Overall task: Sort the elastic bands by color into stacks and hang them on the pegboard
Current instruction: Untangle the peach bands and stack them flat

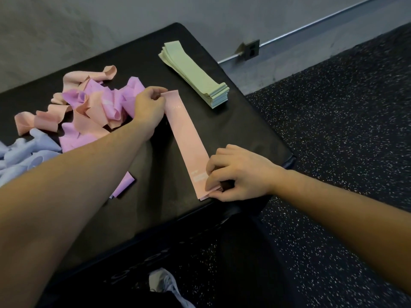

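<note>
So, risks first, left to right: loose tangle (89, 112) of pink, purple, blue bands just beside left forearm — arm sweep could drag pieces off worktop (138, 210). Pink band (185, 138) lies flat, diagonal, near front-right edge; near end could slip over edge if pinch lets go, or crease if ends pulled unevenly. Left hand (149, 107) grip: fingers clamped on far end. Right hand (235, 172) grip: thumb and fingers clamped on near end. Band stretched between both. Green stack (195, 74) done, behind, apart. Pegboard not in view.
</note>
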